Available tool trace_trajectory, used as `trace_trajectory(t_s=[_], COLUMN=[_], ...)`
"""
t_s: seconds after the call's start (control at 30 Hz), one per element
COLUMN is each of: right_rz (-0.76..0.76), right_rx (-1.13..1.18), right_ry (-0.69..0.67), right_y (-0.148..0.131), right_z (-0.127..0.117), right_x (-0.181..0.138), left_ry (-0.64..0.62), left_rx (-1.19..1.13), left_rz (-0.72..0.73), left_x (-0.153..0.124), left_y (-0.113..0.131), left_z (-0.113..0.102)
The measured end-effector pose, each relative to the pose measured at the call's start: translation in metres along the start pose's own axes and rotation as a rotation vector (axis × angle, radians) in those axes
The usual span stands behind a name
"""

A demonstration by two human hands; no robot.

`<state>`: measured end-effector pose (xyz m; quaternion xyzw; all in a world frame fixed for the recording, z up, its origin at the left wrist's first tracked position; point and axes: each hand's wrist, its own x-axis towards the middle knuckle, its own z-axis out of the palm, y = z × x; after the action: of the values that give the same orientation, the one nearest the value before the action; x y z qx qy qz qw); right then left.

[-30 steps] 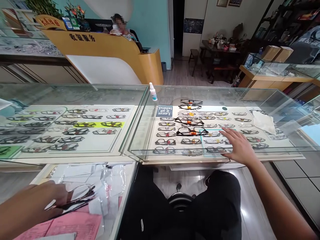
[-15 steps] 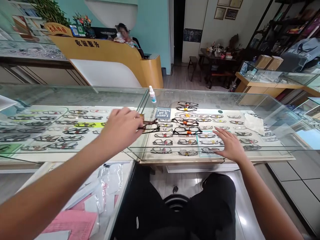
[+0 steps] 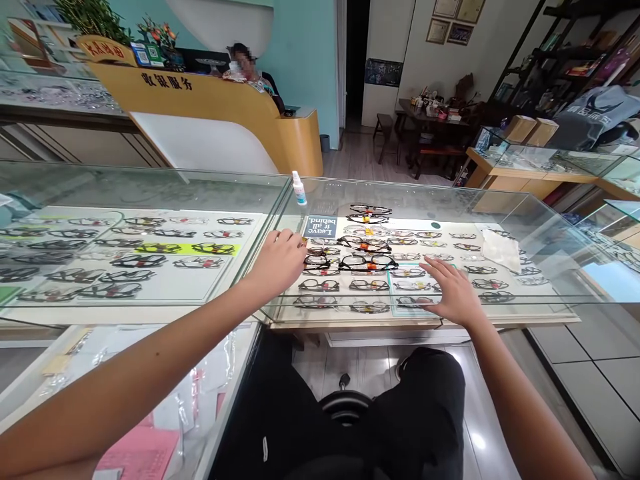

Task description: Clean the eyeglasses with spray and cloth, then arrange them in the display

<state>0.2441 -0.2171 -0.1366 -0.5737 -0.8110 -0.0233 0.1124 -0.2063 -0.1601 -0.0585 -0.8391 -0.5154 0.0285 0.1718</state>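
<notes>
My left hand [image 3: 278, 264] is closed round one end of a pair of dark-framed eyeglasses [image 3: 323, 252], low over the glass top of the display case. The fingers hide part of the frame. Just right of it, several eyeglasses lie in a column on the glass, the nearest a black pair [image 3: 369, 263] with an orange tag. My right hand [image 3: 454, 291] has its fingers spread above the front right of the glass and holds nothing. A small white spray bottle [image 3: 299, 189] stands at the back, near the joint between two cases.
Rows of eyeglasses [image 3: 493, 285] lie inside the case. A white cloth [image 3: 501, 250] rests at its right. At lower left, an open drawer holds plastic sleeves and pink paper [image 3: 143, 453]. Beyond, a person [image 3: 245, 70] sits behind the wooden counter [image 3: 210, 100].
My left hand has moved right and slightly down with the eyeglasses, closer to the column of frames. My right hand stays spread in nearly the same place. The view has shifted slightly.
</notes>
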Motion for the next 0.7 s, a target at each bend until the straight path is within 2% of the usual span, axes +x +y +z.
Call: trace_trajectory(t_s=[0.37,0.7], right_rz=[0.012,0.019], right_rx=[-0.001,-0.002], right_ry=[-0.014,-0.021], right_y=[-0.001,-0.001], right_z=[0.0,-0.001], right_x=[0.0,0.0], left_ry=[-0.079,-0.187], left_rx=[-0.114,-0.285], left_rz=[0.025,0.103], left_x=[0.01,0.034], left_y=[-0.014,-0.041], left_z=[0.006,0.014])
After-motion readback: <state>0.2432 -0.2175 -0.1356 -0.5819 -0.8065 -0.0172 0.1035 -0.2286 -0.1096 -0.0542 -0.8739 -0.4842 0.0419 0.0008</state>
